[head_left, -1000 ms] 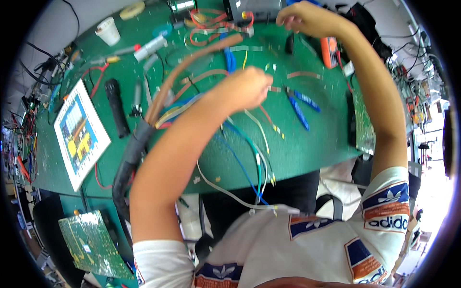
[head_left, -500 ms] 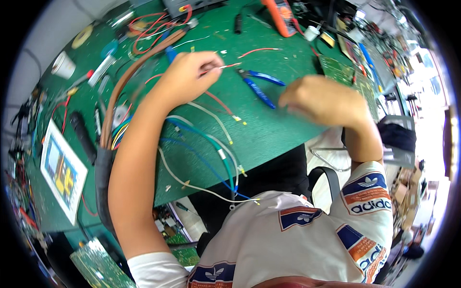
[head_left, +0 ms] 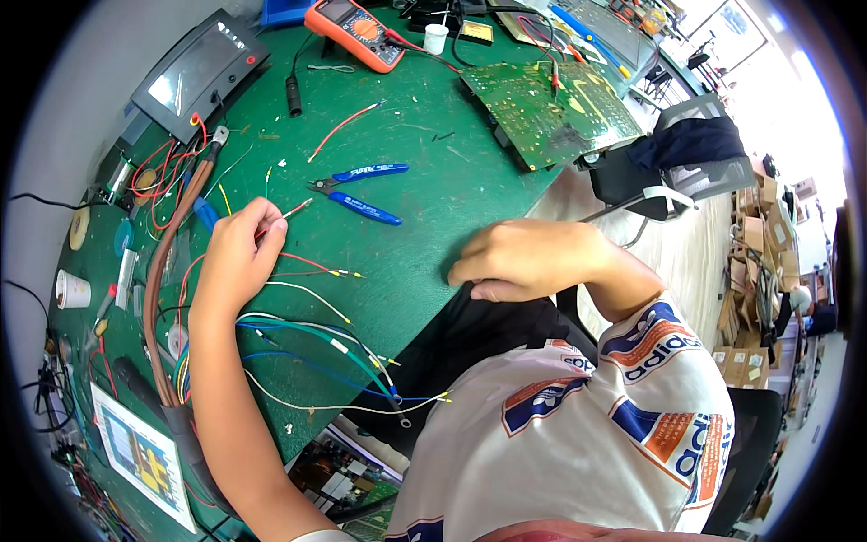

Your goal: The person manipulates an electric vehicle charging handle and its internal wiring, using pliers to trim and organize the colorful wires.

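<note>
My left hand (head_left: pixel 244 248) pinches a short red wire (head_left: pixel 295 210), its tip pointing toward the back right. Blue-handled cutters (head_left: pixel 366 208) lie spread on the bench just to its right. Below this hand, white, blue, green and red leads (head_left: pixel 334 341) with small terminals fan out from a thick dark-sleeved cable bundle (head_left: pixel 185 443). A brown cable (head_left: pixel 167 271) runs beside it. A loose red wire (head_left: pixel 339 131) lies above the cutters. My right hand (head_left: pixel 510 257) is at the bench's near edge, fingers loosely bent with thumb apart, nothing visible in them.
Orange multimeter (head_left: pixel 357 36), dark instrument (head_left: pixel 194 72) and circuit board (head_left: pixel 551 113) line the back of the green bench (head_left: pixel 433 181). At left are a white cup (head_left: pixel 70 291) and printed sheet (head_left: pixel 140 456). A chair (head_left: pixel 677 126) and cardboard boxes (head_left: pixel 750 289) stand at right.
My right hand has come down from the back of the bench to its near edge. My left hand still grips the red wire. The view has swung rightward.
</note>
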The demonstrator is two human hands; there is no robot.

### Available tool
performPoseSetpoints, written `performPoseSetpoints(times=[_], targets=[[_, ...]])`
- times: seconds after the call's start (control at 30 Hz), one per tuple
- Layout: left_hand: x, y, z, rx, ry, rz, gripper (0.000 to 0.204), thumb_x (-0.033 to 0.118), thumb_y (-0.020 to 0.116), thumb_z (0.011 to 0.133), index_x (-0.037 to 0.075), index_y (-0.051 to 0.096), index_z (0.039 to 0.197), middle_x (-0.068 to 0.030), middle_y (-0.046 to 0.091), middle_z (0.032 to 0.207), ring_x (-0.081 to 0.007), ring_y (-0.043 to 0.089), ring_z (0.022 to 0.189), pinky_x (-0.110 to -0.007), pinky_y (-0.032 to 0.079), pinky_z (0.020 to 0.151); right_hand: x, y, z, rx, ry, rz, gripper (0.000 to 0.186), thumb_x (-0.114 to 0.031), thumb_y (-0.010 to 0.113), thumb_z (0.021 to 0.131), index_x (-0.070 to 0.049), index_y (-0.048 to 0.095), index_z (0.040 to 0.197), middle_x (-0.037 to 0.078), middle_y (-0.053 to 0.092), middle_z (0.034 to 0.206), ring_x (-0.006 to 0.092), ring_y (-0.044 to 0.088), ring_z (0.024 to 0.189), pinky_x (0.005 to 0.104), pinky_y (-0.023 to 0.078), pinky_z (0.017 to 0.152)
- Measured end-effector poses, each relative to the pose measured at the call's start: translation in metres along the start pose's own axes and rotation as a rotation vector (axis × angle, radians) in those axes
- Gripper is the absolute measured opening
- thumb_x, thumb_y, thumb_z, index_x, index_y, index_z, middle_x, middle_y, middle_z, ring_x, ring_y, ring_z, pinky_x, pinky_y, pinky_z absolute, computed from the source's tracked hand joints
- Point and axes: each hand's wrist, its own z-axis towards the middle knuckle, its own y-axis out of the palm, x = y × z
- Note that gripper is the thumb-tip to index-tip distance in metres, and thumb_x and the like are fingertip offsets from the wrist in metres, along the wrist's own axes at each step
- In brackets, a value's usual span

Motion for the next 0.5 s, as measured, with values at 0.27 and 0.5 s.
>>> performPoseSetpoints(times=[0.27,0.5], targets=[[-0.015,0.006,-0.003,0.036,0.126,0.018,0.015,0.014,0.06,0.092,0.0,0.056,0.088,-0.0154,0.059,0.07,-0.031,0.058,0.062,-0.038,0.045,0.059,-0.001,-0.003,0.006,0.134,0.001,-0.095,0.024,-0.016,0.066,0.091,0.0,0.066,0.109,0.018,0.065,0.092,0.0386,0.063,0.085,0.0464,0.05,0.076],[-0.018,0.002,-0.005,0.049,0.088,0.071,0.015,0.016,0.061,0.092,0.002,0.058,0.088,-0.0172,0.063,0.075,-0.0357,0.063,0.069,-0.042,0.048,0.063,-0.011,-0.016,0.036,0.102,0.025,-0.207,0.025,-0.018,0.066,0.091,0.001,0.065,0.107,0.021,0.067,0.097,0.0418,0.064,0.089,0.0475,0.051,0.077]])
